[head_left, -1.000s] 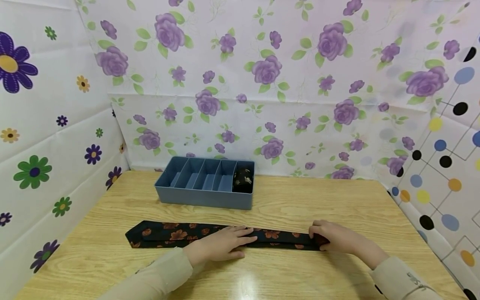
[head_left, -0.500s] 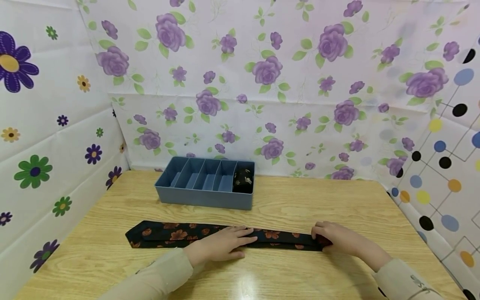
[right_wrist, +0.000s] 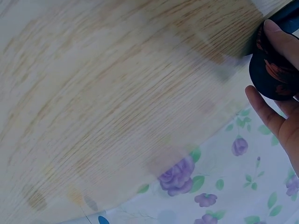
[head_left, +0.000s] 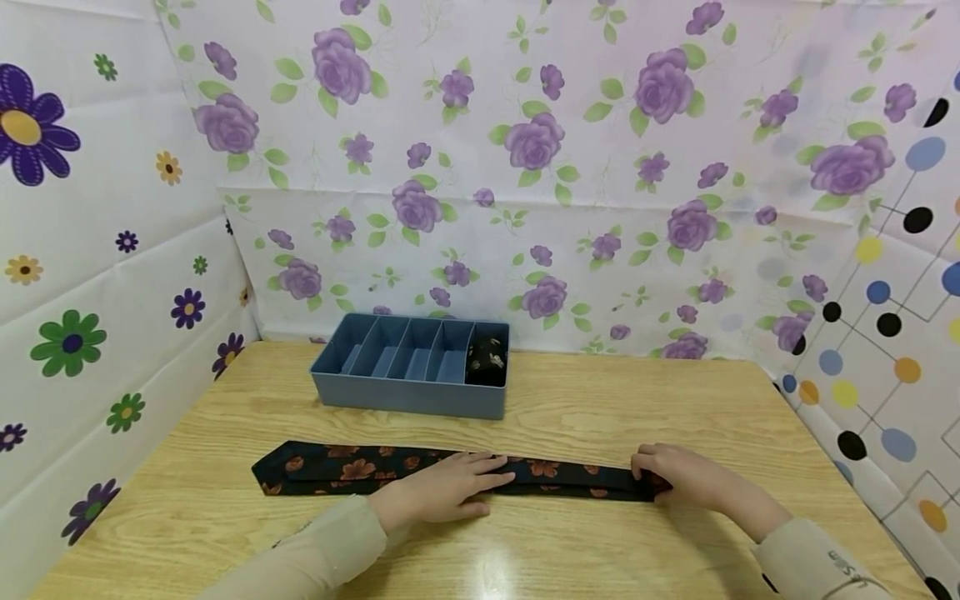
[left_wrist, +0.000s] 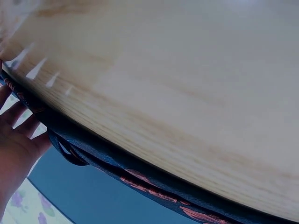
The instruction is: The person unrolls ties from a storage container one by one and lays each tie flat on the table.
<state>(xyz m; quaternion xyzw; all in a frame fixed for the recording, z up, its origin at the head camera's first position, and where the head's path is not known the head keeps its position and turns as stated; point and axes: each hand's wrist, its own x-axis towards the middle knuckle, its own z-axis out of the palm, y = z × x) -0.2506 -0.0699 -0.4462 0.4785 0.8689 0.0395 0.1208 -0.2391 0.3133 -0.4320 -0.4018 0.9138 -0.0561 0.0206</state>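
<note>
Lying flat across the near half of the wood-grain table (head_left: 675, 400), the necktie (head_left: 337, 469) is a long dark band printed with orange flowers, its pointed end to the left. The left hand (head_left: 442, 487) presses on its middle with straight fingers, gripping nothing. The right hand (head_left: 675, 477) curls its fingers around the rolled right end of the fabric. Behind them stands a blue rectangular plastic organiser (head_left: 411, 392) with slanted dividers; its rightmost compartment contains a dark rolled tie (head_left: 487, 356).

Blue divider tray (head_left: 408, 398) on wooden table (head_left: 600, 400), floral backdrop (head_left: 525, 150).
</note>
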